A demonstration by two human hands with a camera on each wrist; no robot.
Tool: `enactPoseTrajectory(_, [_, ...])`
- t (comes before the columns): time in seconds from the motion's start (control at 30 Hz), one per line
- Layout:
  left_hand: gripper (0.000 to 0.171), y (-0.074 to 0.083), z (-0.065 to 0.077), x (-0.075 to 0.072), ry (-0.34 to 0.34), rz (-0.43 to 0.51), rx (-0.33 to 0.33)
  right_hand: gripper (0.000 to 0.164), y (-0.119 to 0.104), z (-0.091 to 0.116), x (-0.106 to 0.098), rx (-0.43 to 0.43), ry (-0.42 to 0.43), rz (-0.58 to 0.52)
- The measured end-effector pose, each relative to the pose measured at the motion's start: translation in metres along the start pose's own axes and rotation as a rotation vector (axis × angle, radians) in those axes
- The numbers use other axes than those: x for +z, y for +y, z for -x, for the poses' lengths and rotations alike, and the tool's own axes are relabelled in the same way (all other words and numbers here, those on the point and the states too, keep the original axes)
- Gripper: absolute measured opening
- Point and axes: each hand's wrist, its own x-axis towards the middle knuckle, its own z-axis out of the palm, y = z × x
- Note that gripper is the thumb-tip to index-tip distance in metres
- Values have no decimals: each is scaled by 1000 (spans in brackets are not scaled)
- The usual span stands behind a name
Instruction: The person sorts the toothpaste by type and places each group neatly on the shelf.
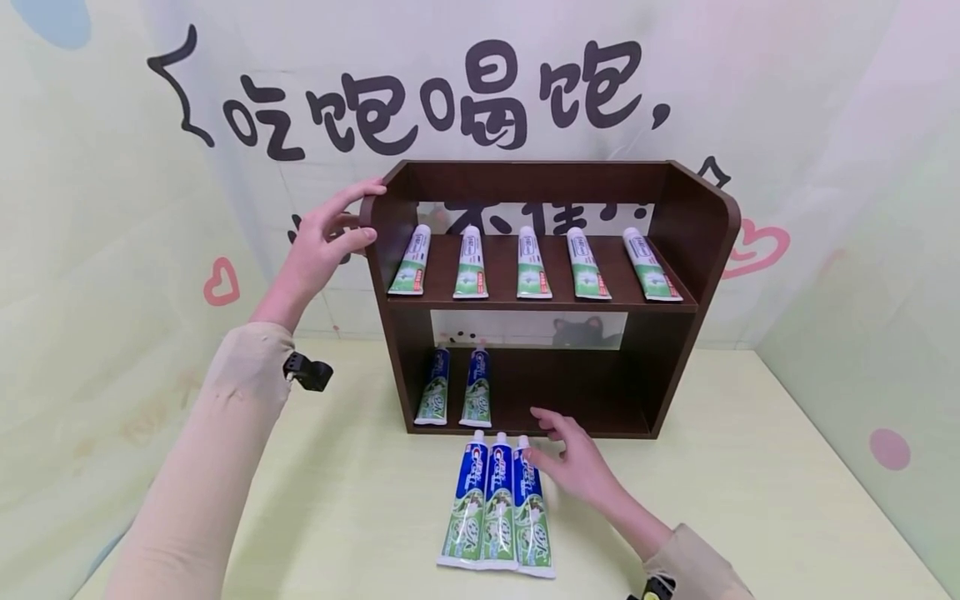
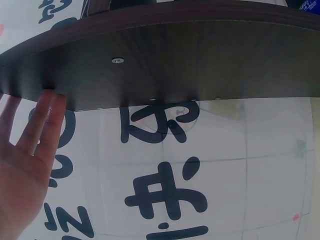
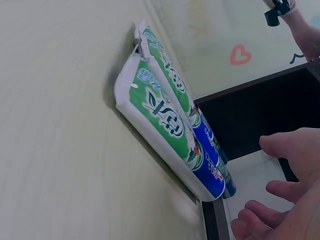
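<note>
Three Crest toothpaste tubes (image 1: 498, 504) are lying on the tabletop (image 1: 337, 508). The right hand (image 1: 576, 462) is hovering beside them, fingers apart, thumb hiding a bit of one. The left hand (image 1: 318, 250), fingers apart, is touching the brown shelf (image 1: 697, 221), which is hiding some wall writing (image 1: 553, 217).

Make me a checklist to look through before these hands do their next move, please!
1. Left hand touching the rack: ok, at its upper left side.
2. Loose tubes nearby: ok, three lie on the table in front of the rack.
3. Right hand holding one: not ok, it holds nothing.
4. Space on the lower shelf: ok, bare to the right of its two tubes.
5. Top row spaced out: ok, five tubes with gaps between.
6. Caps screwed tight: cannot tell.
</note>
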Motion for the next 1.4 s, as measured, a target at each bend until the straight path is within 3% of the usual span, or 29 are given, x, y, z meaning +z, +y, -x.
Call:
enactPoseTrajectory(1.17, [46,1,1,-1,-6,4,-21,73,10,20,7,52,-154,27])
enactPoseTrajectory(1.4, [46,23,6,1,-9,-2,-27,80,12,15,10,47,-182,34])
